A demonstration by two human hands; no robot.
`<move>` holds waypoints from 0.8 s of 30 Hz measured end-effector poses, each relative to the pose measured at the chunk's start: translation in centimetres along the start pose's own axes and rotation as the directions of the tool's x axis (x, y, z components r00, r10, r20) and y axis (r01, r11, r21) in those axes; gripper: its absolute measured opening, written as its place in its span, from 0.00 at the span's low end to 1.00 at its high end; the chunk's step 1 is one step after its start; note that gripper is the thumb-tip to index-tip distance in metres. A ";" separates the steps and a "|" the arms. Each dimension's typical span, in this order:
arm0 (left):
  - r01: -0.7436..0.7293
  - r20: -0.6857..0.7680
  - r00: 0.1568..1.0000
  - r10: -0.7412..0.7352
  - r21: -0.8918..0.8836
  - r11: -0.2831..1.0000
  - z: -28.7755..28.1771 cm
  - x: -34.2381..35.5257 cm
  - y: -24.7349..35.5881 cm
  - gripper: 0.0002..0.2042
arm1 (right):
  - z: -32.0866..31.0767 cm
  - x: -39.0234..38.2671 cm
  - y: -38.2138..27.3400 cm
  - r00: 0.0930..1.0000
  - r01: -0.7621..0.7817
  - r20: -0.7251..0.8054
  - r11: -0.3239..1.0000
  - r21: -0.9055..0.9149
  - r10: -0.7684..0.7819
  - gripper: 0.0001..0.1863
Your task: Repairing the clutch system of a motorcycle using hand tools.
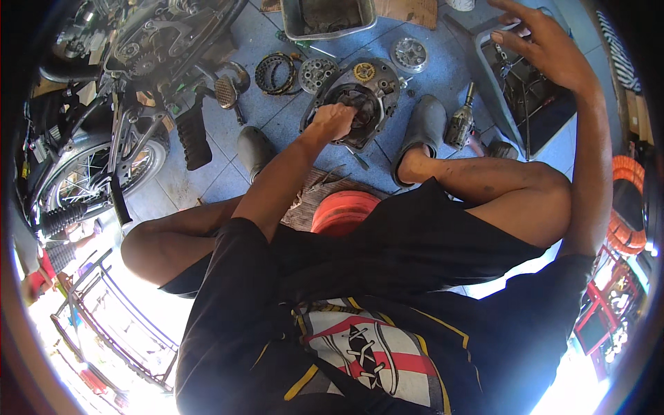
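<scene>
Head cam: big metal engine case (387, 97) is on the floor at 12 o'clk. My L hand (335, 122) is on it, fingers curled; can't tell if they grip. R hand (543, 48), at 2 o'clk, is up, empty, fingers half open, hiding pt of a grey tub (490, 77).

I am seeing blue floor tiles (214, 131) patterned with thin grid lines. The casing (391, 104) in front of me is showing dark grey, and its toothed gear (364, 72) is shining golden yellow. A round plate (409, 54) is gleaming silver. I am wearing plain grey clogs (426, 119), black shorts (387, 242) and a black shirt (225, 339) printed in white and red with yellow lines. A rounded object (344, 209) is glowing orange-red.
</scene>
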State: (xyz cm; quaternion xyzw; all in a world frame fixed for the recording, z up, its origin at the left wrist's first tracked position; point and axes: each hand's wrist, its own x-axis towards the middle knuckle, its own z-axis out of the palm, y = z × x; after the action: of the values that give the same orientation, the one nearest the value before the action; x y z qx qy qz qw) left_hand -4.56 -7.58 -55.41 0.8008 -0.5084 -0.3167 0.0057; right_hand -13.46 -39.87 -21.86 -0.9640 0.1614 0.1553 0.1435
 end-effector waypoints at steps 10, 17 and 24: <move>-0.214 -0.091 0.973 0.211 -0.019 0.977 4.2 2.5 0.7 0.12 | -0.2 -0.2 -0.4 1.000 0.022 0.017 1.000 0.015 -0.023 0.35; -0.066 -0.261 0.965 0.028 -0.139 0.988 4.4 1.7 1.1 0.20 | 0.2 -0.3 1.5 0.997 0.066 0.041 0.995 0.080 -0.069 0.36; -0.167 -0.191 0.972 0.140 -0.132 0.977 5.5 2.0 -0.7 0.17 | 0.4 -0.7 1.3 0.997 0.075 0.014 0.990 0.123 -0.077 0.36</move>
State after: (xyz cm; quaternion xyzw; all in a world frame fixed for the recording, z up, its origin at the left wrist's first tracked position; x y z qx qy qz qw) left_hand -6.25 -7.19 -61.00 0.7818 -0.5415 -0.2780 0.1353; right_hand -14.65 -40.74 -22.30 -0.9573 0.1322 0.1486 0.2096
